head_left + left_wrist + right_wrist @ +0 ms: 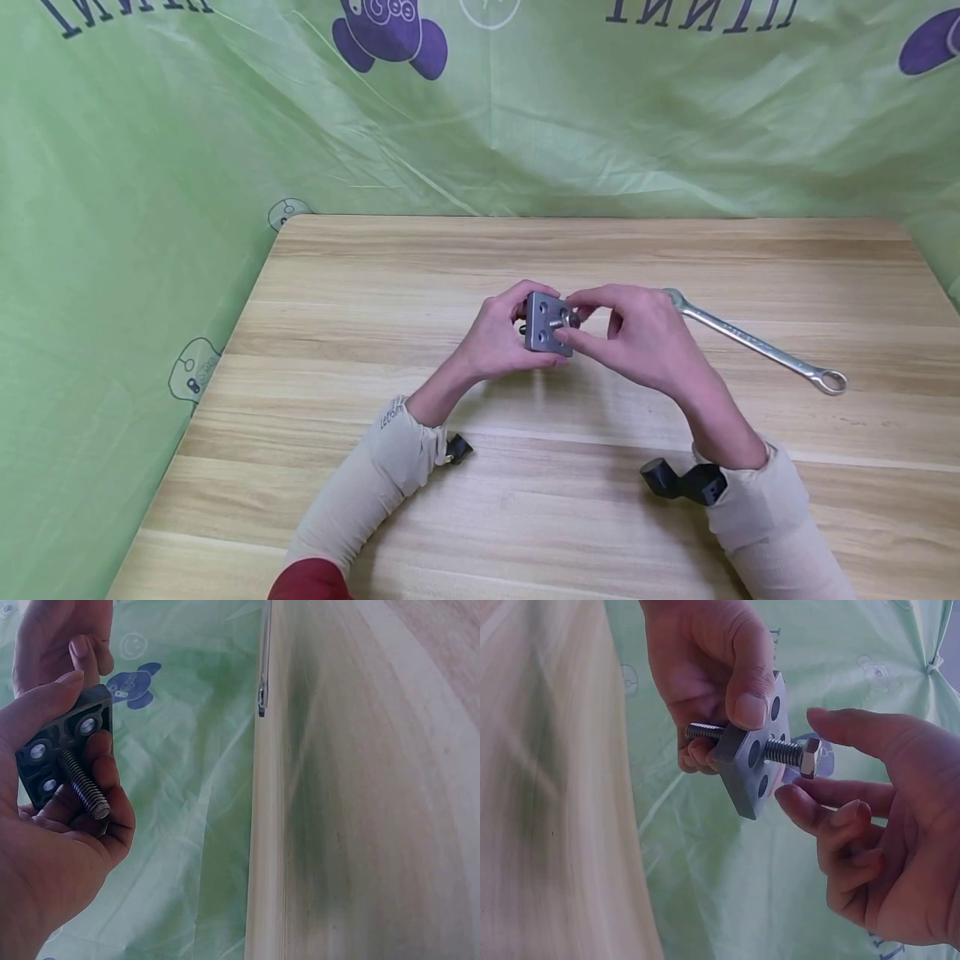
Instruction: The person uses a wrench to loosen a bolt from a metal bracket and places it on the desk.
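My left hand (501,337) grips a grey square metal plate (536,323) by its edges, held up over the table. Holes sit near the plate's corners. A hex-head bolt (786,754) passes through its middle, the head standing off the face on my right hand's side. Out of the other side sticks the threaded end (84,784), beside the curled left fingers. Around the bolt head is my right hand (637,333); in the right wrist view its thumb and fingertips stand spread on either side of the head, with a gap showing.
A combination wrench (753,342) lies on the wooden table (360,275), right of and partly behind my right hand. Green printed sheeting (225,108) hangs along the back and left sides. Black camera mounts (682,482) sit on both sleeved wrists.
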The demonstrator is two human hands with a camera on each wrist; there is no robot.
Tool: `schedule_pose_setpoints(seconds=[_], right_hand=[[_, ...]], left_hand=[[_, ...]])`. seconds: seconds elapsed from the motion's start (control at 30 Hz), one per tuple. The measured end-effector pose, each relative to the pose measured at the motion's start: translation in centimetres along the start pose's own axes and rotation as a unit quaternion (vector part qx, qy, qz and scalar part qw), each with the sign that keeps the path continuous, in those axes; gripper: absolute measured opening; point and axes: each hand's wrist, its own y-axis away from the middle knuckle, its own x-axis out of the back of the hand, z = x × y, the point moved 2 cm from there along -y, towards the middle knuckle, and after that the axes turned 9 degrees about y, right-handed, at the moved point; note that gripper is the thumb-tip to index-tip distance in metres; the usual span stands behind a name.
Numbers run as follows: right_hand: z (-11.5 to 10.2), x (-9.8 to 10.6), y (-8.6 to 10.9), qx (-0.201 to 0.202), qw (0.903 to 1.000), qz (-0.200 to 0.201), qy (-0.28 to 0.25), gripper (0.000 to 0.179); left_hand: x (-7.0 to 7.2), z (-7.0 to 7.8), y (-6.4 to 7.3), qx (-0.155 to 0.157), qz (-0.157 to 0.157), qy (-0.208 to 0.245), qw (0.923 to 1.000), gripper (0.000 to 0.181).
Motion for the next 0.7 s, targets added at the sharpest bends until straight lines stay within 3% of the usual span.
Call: schedule_pose_setpoints(seconds=[0.13,0.27,0.7], right_hand=[[-0.02,-0.02,-0.09,-0.039,0.9989,-0.024,0.006,0.024],[-0.12,-0.08,-0.06,-0.037,0.9991,-0.016,0.012,0.023],[-0.29,-0.20,0.21,0.063,0.9963,0.059,0.004,0.021]], left_hand=[[-0.01,-0.04,-0.02,0.002,-0.001,0.002,1.0000,0.071],[0.00,-0.09,-0.01,0.002,-0.002,0.000,1.0000,0.071],[0.00,-0.19,-0.09,0.002,-0.003,-0.002,1.0000,0.071]])
